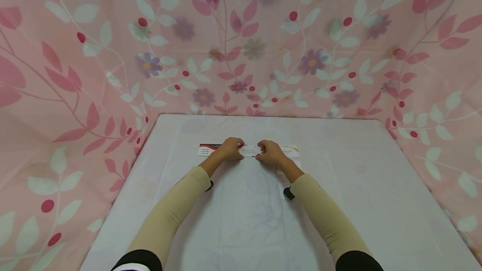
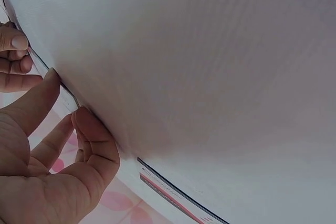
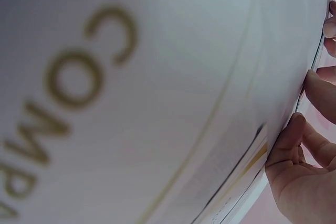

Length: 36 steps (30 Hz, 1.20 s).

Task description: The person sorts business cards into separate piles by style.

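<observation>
A white business card (image 1: 250,151) with small print lies on the white-covered table between my two hands. My left hand (image 1: 230,149) holds its left end, thumb at the near edge and fingers at the far edge. Opposite it, my right hand (image 1: 270,153) grips the right end in the same way. In the left wrist view the left hand's fingertips (image 2: 86,121) are right at the card's edge. To the left lies a card with red and black bands (image 1: 206,150); to the right, a white card with a green accent (image 1: 291,151). Both are partly covered by the hands.
Below the right card are a gold-marked card (image 1: 280,172) and a pale card (image 1: 282,190), partly behind the right wrist. Large gold lettering (image 3: 76,77) shows close up in the right wrist view. A pink floral cloth (image 1: 241,53) hangs behind the table (image 1: 241,229).
</observation>
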Motion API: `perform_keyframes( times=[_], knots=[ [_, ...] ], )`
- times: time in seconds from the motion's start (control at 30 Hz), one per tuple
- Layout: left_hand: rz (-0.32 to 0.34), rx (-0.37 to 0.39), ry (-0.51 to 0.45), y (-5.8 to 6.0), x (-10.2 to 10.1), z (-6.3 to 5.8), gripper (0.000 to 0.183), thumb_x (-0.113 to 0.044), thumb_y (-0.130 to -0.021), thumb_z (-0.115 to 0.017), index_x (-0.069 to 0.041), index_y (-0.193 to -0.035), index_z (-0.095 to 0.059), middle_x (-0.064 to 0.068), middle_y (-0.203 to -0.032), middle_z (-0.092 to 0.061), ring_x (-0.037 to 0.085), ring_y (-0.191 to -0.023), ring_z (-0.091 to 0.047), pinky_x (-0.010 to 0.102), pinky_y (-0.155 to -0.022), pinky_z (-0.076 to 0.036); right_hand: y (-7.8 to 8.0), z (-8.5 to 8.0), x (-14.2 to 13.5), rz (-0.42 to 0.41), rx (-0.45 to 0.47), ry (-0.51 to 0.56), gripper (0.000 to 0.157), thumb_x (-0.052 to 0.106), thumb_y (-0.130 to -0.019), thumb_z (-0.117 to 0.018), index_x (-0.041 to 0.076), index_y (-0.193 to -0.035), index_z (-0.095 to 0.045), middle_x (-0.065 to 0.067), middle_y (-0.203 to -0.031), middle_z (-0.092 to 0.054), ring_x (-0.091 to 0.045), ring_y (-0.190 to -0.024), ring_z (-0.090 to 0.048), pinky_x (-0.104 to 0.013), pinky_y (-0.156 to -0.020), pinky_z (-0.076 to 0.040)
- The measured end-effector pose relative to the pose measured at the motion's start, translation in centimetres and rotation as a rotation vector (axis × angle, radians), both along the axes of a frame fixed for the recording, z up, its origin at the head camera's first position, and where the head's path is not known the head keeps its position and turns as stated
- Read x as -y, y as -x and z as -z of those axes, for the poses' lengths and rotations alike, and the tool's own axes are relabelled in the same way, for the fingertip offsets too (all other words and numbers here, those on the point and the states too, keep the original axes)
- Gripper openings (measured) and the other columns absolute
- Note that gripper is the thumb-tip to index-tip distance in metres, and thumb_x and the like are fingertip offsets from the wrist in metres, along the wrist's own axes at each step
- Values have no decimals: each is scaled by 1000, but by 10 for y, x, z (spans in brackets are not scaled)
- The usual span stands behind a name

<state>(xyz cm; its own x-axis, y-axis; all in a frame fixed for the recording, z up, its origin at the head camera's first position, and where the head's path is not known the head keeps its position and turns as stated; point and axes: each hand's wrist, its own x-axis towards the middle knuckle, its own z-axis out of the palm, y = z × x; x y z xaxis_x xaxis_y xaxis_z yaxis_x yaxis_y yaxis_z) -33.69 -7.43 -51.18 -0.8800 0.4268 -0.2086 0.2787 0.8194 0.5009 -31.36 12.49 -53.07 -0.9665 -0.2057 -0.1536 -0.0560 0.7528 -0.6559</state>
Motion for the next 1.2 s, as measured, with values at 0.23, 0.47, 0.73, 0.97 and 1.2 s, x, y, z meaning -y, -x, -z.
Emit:
perform_keyframes(
  times=[0.23, 0.47, 0.73, 0.97, 1.2],
  knots=[
    [1, -16, -11, -1, 0, -1, 53, -15, -81, -80, -5, -130, -62, 15, -131, -61, 30, -128, -51, 44, -112, -36, -1, -2, 1, 12, 16, 18, 51, 17, -86, -76, 3, -131, -59, -6, -98, -55, -19, -91, -51, -32, -82, -41],
    [-8, 1, -20, -1, 0, 0, 53, -16, -82, -80, -6, -131, -61, 15, -133, -60, 30, -128, -49, 45, -113, -35, -2, -3, 1, 8, 9, 16, 51, 16, -86, -76, 2, -131, -59, -7, -98, -54, -19, -91, -51, -33, -82, -40],
    [-51, 39, -22, -3, -3, 0, 65, -18, -83, -80, -10, -141, -51, 15, -142, -52, 31, -133, -45, 47, -113, -35, -3, -1, 0, 63, 40, 50, 53, 15, -84, -78, 5, -132, -57, -7, -101, -54, -21, -95, -50, -33, -83, -41],
    [-61, 1, -52, -6, -1, -3, 61, -19, -85, -78, -10, -140, -52, 14, -129, -59, 29, -117, -53, 46, -106, -42, -10, -11, -5, 37, 7, 33, 61, 17, -83, -79, 8, -137, -52, -12, -111, -56, -24, -97, -52, -36, -87, -46],
    [-5, -68, -48, -11, 5, -15, 52, -23, -88, -75, -7, -134, -57, 11, -101, -65, 21, -90, -57, 37, -84, -49, -21, -33, -43, -37, -109, 59, 57, 14, -86, -76, 3, -136, -53, -21, -119, -58, -29, -99, -61, -43, -88, -51]
  ],
)
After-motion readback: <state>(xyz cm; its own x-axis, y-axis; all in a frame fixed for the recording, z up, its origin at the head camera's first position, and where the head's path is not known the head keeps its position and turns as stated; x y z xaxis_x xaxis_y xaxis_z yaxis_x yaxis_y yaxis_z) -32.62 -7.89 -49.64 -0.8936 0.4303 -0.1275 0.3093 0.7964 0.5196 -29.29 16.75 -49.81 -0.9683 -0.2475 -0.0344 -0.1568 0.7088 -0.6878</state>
